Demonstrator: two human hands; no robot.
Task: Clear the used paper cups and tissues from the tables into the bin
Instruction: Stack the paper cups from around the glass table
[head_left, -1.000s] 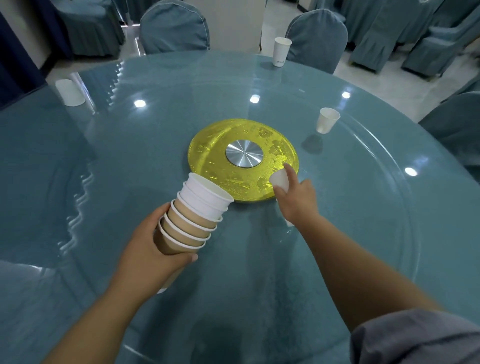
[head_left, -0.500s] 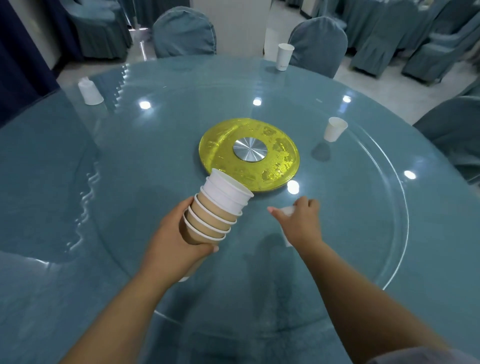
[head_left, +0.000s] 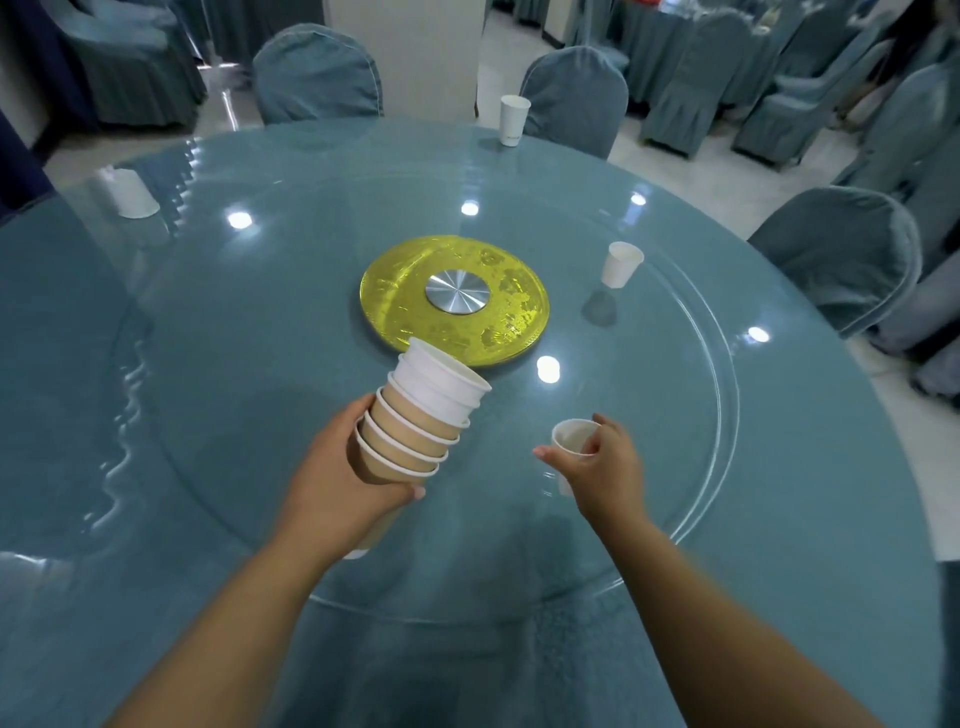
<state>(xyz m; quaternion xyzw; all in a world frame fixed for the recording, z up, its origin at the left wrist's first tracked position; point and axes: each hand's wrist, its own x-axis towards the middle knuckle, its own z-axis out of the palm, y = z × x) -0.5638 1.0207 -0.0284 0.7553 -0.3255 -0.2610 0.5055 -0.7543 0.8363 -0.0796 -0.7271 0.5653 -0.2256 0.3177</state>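
My left hand (head_left: 337, 483) grips a stack of nested paper cups (head_left: 423, 415), brown ones below and white ones on top, tilted toward the table's middle. My right hand (head_left: 605, 470) holds a small white paper cup (head_left: 571, 443) above the glass, to the right of the stack, its mouth facing me. Three more white cups stand on the round table: one on the right (head_left: 621, 264), one at the far edge (head_left: 513, 120), and an upside-down one at the far left (head_left: 130, 193).
The round table has a blue cloth under a glass turntable (head_left: 675, 467), with a yellow disc and metal hub (head_left: 456, 296) at its centre. Blue-covered chairs (head_left: 836, 254) ring the table. No bin is in view.
My right hand has lifted the small cup off the table near the yellow disc and drawn it back toward me. The stack in my left hand has stayed about where it was.
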